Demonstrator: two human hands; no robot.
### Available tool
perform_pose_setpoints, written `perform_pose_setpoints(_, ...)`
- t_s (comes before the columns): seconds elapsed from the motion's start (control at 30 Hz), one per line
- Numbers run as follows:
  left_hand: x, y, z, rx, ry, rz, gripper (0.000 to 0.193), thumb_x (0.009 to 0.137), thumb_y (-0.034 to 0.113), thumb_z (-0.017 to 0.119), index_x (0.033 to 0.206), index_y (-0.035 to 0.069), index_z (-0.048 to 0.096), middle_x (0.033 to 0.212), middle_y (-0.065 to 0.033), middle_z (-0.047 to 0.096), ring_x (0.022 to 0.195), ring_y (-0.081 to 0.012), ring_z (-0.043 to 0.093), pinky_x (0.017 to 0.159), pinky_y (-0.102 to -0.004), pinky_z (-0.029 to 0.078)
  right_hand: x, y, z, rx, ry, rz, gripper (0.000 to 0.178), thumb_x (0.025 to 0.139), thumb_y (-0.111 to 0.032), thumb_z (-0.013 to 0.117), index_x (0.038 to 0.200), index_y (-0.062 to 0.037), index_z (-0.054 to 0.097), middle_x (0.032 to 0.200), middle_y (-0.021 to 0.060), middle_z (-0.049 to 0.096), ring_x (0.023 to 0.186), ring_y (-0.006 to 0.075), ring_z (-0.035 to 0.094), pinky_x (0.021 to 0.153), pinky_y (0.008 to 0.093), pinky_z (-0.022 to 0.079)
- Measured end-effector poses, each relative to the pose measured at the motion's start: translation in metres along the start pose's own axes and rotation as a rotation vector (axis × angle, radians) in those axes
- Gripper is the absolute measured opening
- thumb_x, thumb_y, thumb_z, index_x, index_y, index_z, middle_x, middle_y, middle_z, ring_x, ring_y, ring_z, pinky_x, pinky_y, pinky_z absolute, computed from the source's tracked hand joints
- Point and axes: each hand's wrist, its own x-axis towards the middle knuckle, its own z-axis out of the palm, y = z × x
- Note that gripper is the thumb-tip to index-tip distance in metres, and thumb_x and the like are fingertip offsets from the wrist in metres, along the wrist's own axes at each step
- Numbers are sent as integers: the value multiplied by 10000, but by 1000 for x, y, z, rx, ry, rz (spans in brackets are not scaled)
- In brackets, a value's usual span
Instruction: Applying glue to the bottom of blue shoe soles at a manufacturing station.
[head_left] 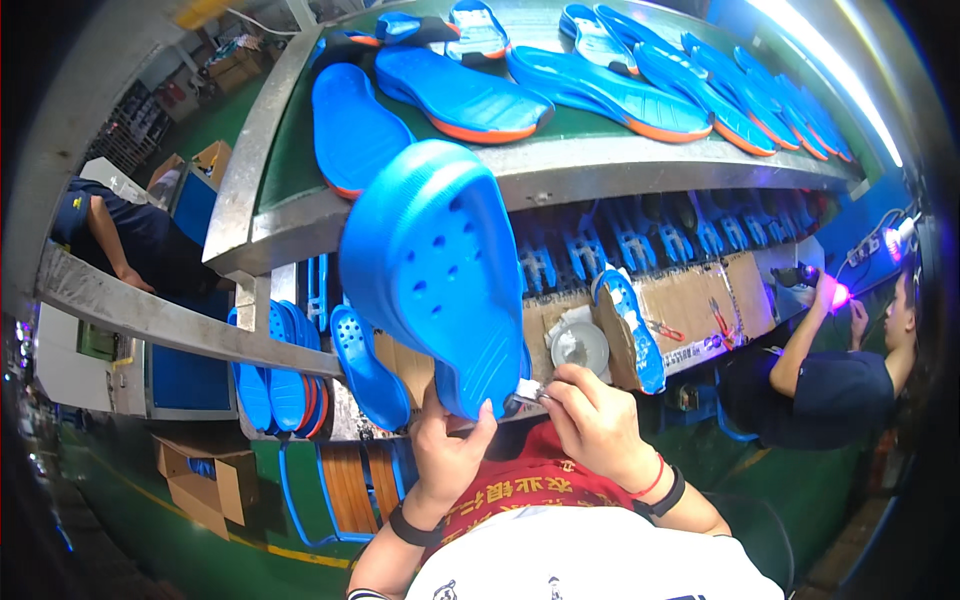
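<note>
Upright in front of me is a blue foam clog [440, 250] with round holes in its upper. My left hand [450, 452] is closed around its heel end, thumb on the near edge. My right hand [597, 422] is closed in a pinch on a small white wad [530, 388], which meets the heel's right side; whether it is cloth or paper I cannot tell. Just beyond the right hand stands a pale round bowl [580, 347]. Another blue clog [368, 372] leans left of the held one, and a blue perforated shoe piece [636, 335] lies on cardboard to the right.
Blue soles with orange edges [460, 95] line the raised green conveyor [290, 150]. Under it stand several blue shoe racks [635, 245]. Red-handled pliers [665, 330] lie on the cardboard-covered bench [690, 295]. One co-worker [825, 390] sits at right, another [130, 240] at left. A carton [205, 485] is on the floor.
</note>
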Motion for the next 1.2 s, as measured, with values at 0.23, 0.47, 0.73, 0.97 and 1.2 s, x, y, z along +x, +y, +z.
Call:
perform_pose_setpoints(0.23, 21, 21, -25, -231, -38, 22, 658, 823, -37, 666, 1309, 24, 226, 1186, -182, 553, 1022, -210, 615, 818, -303, 543, -6, 5, -24, 52, 192, 175, 141, 771, 7, 701, 894, -11, 633, 938, 161, 651, 683, 315, 660, 579, 347, 525)
perform_pose_setpoints(0.47, 153, 96, -96, -268, 63, -28, 271, 947, 219, 517, 1087, -9, 474, 739, -120, 624, 452, -193, 590, 388, -246, 459, -24, 10, -27, 70, 208, 247, 123, 771, -2, 703, 876, -16, 641, 936, 157, 659, 708, 316, 673, 586, 348, 532)
perform_pose_setpoints(0.73, 301, 52, -172, -629, 177, -188, 125, 930, 152, 574, 850, 78, 513, 679, -6, 462, 487, -94, 452, 399, -190, 337, -38, 10, -24, 51, 218, 301, 108, 772, -28, 710, 861, -20, 649, 916, 142, 664, 695, 312, 669, 582, 352, 531)
perform_pose_setpoints(0.97, 324, 44, -168, -858, 190, -70, 69, 946, 132, 554, 941, 77, 512, 787, -16, 491, 546, -96, 450, 470, -194, 368, -41, 13, -21, 41, 229, 275, 111, 770, -33, 711, 860, -25, 645, 915, 127, 664, 678, 311, 664, 569, 354, 525)
perform_pose_setpoints(1.2, 309, 56, -161, -858, 337, 174, 113, 952, 99, 535, 1058, 71, 509, 921, -31, 536, 620, -106, 463, 579, -208, 425, -29, 5, -11, 97, 135, 242, 101, 777, -28, 701, 859, -31, 642, 923, 129, 656, 655, 309, 654, 549, 355, 516)
